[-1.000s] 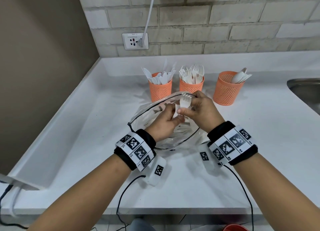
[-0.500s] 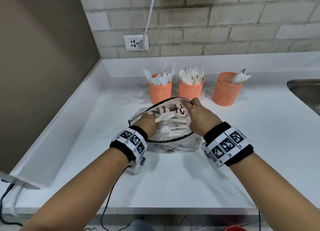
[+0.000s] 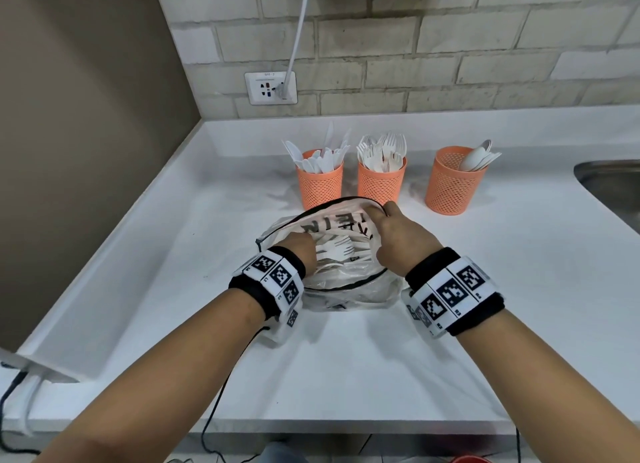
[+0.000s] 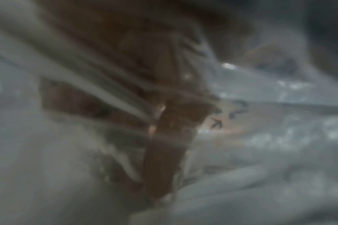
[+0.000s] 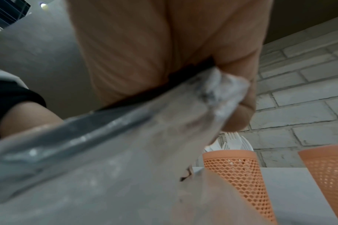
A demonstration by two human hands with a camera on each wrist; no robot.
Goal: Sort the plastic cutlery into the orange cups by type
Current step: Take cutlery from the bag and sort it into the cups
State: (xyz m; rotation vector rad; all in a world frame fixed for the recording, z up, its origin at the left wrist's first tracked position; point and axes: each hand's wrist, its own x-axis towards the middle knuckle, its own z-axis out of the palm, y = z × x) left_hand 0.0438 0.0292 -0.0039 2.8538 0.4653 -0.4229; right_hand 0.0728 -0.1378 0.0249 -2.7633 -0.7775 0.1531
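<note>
Three orange mesh cups stand in a row: the knife cup [image 3: 320, 180], the fork cup [image 3: 381, 183] and the spoon cup [image 3: 452, 185]. In front of them lies a clear plastic bag [image 3: 332, 221] with a black rim, holding loose white cutlery [image 3: 337, 251]. My left hand [image 3: 299, 251] is inside the bag, fingertips among the forks. The left wrist view is blurred: a finger [image 4: 164, 152] with white handles [image 4: 106, 91] across it, grip unclear. My right hand [image 3: 398, 234] pinches the bag's far right rim and holds it up; the right wrist view shows crumpled plastic [image 5: 222, 91] between the fingers.
A steel sink [image 3: 609, 188] is set into the white counter [image 3: 346, 358] at the right. Wall socket [image 3: 270, 88] with a white cable above the cups. A brown wall borders the left. In the right wrist view the fork cup [image 5: 235, 167] and spoon cup [image 5: 330, 167] stand close ahead.
A second ago both hands held forks above the bag. They have since dropped: the left went into the bag, the right took the rim. Little has moved in the last half second.
</note>
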